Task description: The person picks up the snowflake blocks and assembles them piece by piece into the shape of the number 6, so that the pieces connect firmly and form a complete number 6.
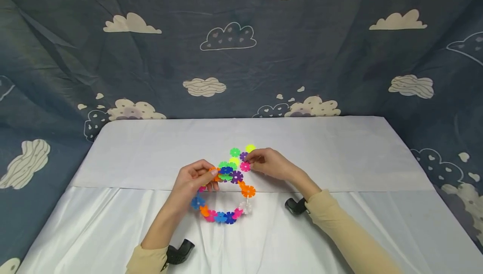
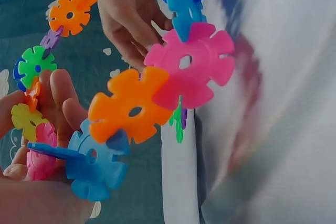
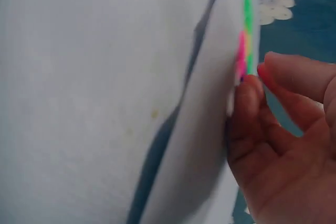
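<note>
My left hand (image 1: 194, 177) grips a ring of interlocking plastic flower discs (image 1: 220, 217), thumb in front and fingers behind. In the left wrist view, the ring's orange disc (image 2: 131, 106), pink disc (image 2: 191, 65) and blue disc (image 2: 94, 161) show closest, with my left hand (image 2: 60, 103) around its near end. Farther up the table, my right hand (image 1: 271, 164) reaches to loose discs, its fingertips right at a purple disc (image 1: 243, 156) and a pink disc (image 1: 245, 166). The right wrist view shows thumb and forefinger of my right hand (image 3: 286, 119) apart beside the coloured discs (image 3: 247, 40).
A loose green disc (image 1: 235, 152) and a yellow disc (image 1: 250, 148) lie just beyond the ring on the white-covered table (image 1: 339, 223). Dark cloth with cloud prints (image 1: 226, 72) hangs behind the table. Black wrist devices (image 1: 180, 252) stick out from both sleeves.
</note>
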`<state>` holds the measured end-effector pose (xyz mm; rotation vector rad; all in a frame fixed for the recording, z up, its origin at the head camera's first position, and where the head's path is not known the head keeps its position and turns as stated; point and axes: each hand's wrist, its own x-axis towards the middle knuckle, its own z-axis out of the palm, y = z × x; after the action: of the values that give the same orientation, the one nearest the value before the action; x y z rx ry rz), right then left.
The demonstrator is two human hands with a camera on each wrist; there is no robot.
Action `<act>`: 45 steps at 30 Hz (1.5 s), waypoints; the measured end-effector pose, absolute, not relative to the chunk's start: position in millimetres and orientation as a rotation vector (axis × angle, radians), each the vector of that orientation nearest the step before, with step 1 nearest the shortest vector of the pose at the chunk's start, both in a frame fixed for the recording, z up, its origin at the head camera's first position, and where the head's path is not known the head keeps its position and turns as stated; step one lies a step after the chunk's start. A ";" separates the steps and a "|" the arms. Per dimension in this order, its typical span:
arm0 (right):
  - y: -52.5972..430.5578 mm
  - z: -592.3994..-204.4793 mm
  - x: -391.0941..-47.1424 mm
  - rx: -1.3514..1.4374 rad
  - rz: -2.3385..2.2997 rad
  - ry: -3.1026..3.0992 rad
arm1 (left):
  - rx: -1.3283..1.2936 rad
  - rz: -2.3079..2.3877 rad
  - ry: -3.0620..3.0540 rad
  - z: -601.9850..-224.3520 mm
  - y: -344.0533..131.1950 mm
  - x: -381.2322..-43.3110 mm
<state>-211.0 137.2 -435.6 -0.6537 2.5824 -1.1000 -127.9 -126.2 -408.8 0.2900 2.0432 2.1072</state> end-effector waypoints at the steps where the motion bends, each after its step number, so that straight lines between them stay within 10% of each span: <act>1: 137.1 -437.2 -214.2 -0.672 -1.072 2.578 | 0.288 2.110 2.034 -409.8 -126.0 -128.6; 33: 135.6 -439.6 -220.0 -0.655 -1.058 2.534 | 0.263 2.135 1.965 -412.7 -119.6 -127.8; 45: 147.0 -402.4 -176.1 -0.362 -1.800 2.299 | 0.281 2.123 1.979 -410.7 -113.0 -125.1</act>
<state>-176.1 147.0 -402.4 -0.3621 2.2995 -1.8001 -125.1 -113.0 -410.7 0.2806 1.9785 2.1228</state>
